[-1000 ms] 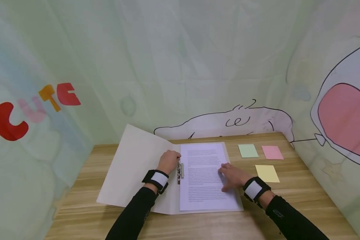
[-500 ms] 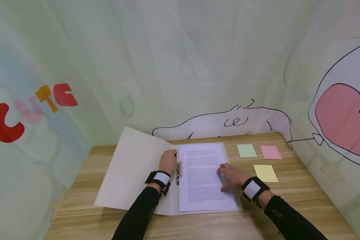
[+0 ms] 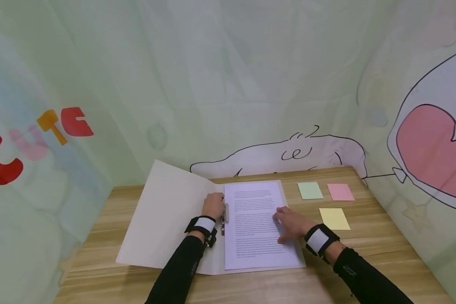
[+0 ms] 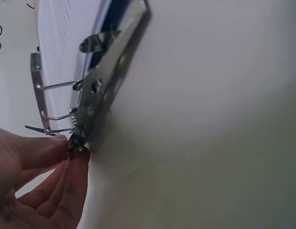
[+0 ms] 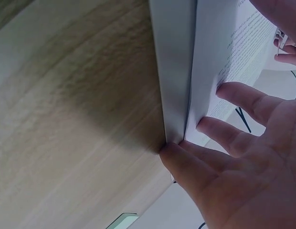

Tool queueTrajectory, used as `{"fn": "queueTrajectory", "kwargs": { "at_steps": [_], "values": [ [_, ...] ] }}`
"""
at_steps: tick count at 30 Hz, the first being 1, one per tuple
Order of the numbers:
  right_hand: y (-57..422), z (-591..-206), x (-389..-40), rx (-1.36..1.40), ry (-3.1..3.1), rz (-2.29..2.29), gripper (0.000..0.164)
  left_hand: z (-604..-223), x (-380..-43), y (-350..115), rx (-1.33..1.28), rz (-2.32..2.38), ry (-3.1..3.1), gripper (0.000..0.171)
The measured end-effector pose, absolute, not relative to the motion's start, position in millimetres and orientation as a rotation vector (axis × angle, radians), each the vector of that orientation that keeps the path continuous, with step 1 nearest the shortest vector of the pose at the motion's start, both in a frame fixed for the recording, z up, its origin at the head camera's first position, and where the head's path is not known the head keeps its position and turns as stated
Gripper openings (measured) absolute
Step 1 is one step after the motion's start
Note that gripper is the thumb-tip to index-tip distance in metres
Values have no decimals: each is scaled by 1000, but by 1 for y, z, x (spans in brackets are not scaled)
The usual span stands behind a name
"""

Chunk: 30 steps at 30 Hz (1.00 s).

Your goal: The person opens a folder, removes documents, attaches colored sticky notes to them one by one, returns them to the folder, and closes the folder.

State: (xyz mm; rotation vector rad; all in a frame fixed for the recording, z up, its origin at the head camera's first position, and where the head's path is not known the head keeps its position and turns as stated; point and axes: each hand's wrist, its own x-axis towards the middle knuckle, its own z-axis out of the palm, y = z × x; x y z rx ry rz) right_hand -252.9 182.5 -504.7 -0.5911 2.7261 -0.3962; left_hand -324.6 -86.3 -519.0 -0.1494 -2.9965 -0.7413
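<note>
A white folder [image 3: 163, 215] lies spread on the table, its left cover angled up. On its right half sits a stack of printed paper [image 3: 251, 236]. A metal lever clip [image 4: 93, 95] runs along the folder's spine at the stack's left edge. My left hand [image 3: 213, 205] pinches the far end of this clip between thumb and fingers, as the left wrist view shows. The clip's wire prongs and flat bar stand raised above the paper's edge. My right hand [image 3: 294, 223] rests fingertips on the stack's right side, fingers spread; one fingertip touches the folder's edge in the right wrist view.
Green [image 3: 310, 190], pink [image 3: 340, 192] and yellow [image 3: 334, 218] sticky-note squares lie right of the folder. The wooden table [image 3: 95, 253] meets a printed cloth backdrop [image 3: 228, 93] at the back and sides.
My left hand has shifted slightly down along the clip, and its wrist has turned a little. The right hand stays in place on the paper. The whole head view has drifted slightly left.
</note>
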Motion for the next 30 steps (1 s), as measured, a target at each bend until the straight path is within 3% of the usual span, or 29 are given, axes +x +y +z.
{"fn": "queueTrajectory", "kwargs": {
  "at_steps": [16, 30],
  "values": [
    [181, -510, -255, -545, 2731, -378, 70, -519, -317, -90, -168, -754, -2976, 10],
    [182, -509, -254, -602, 2740, -380, 68, -508, -269, -84, -257, -568, -3080, 24]
  ]
}}
